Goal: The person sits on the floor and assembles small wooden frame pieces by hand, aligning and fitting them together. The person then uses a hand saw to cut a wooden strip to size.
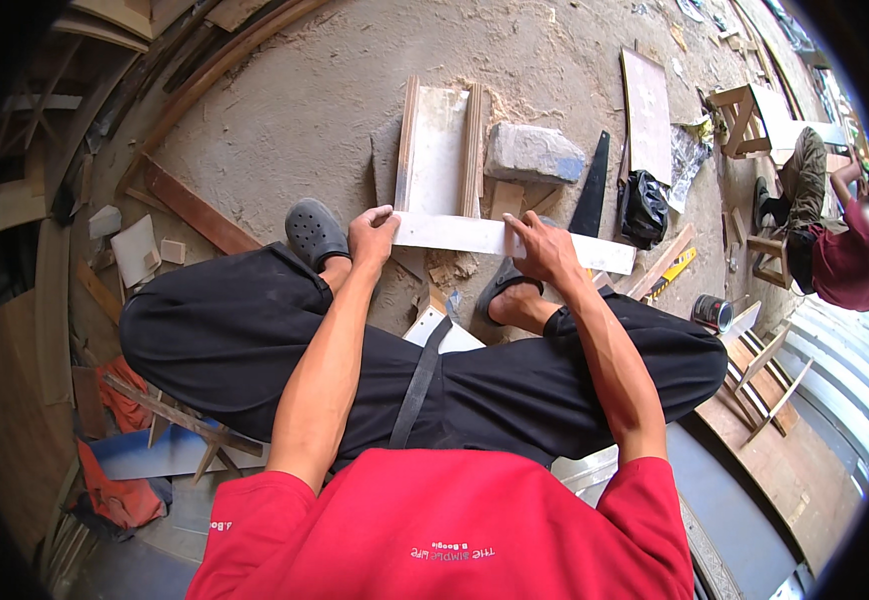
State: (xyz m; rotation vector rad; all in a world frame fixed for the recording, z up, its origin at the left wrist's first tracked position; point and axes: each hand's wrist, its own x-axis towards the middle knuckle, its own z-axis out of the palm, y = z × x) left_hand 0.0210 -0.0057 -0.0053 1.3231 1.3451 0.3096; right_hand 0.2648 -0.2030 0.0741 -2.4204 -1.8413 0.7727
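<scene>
A long, thin white board [455, 234] lies crosswise in front of me, with both hands on it. Its left end is pinched by my left hand [373, 232], thumb and fingers closed. Farther along, my right hand [545, 246] grips the same board from above, and the strip runs on past it to the right. Just beyond stands a wooden piece with a white panel [440, 150] between two layered plywood sides; the board touches or overlaps its near end. Whether the two are joined, I cannot tell.
Beside the wooden piece sit a grey stone block [535, 152] and a dark saw blade [592, 190]. A pale plank [647, 115], a black plastic bag [645, 208], a yellow level [677, 270] and a can [712, 312] lie rightward. Another person [840, 250] sits far right. Scrap wood [195, 210] lies left.
</scene>
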